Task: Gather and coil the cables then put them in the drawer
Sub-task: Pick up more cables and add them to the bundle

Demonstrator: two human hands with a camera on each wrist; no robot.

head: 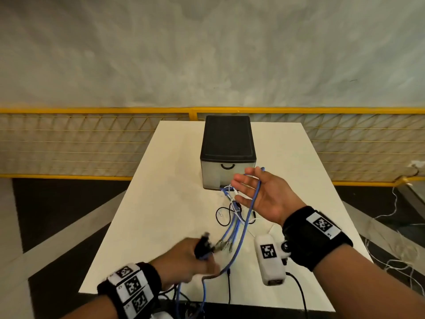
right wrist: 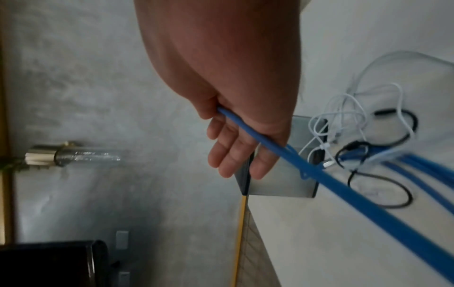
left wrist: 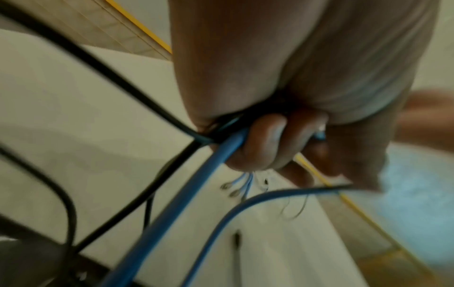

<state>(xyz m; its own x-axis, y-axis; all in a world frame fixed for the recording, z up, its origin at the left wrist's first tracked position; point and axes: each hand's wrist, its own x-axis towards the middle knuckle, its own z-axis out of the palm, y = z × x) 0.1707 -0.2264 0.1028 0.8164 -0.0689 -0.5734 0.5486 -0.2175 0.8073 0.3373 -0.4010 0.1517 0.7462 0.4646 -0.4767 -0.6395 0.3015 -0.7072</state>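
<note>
Spanning the middle of the head view: a white table (head: 287, 157), with a black-topped drawer unit (head: 226, 143) at upper centre, front shut, handle facing down-frame. Just below the unit, a tangle of thin white cables (head: 230, 192) and a black cable (head: 224, 215) looped on the tabletop, not yet gathered.

Right of centre, the right hand (head: 257, 192) raised, palm open, fingers straight and spread, a blue cable (head: 249, 208) draped across the palm; in the right wrist view, passing under the thumb, not gripped. Running from there down-frame to the lower left, where the left hand (head: 188, 259) is fisted round a bundle of blue and black strands, several metal-tipped ends (head: 223, 246) fanning out beside it. More blue and black cable hanging off the table edge at bottom centre.

Step in hand, by the look of it: forming a loop of blue cable between the two hands. To do it well: keep the fist firm as the anchor, let the cable slide over the flat palm without twist, bring each turn back to the fist at matching size, keep the metal-tipped ends clear of the loops. Loose white and black tangle best lifted separately, since snagging looks likely. Drawer to be pulled open only once a hand is free.
</note>
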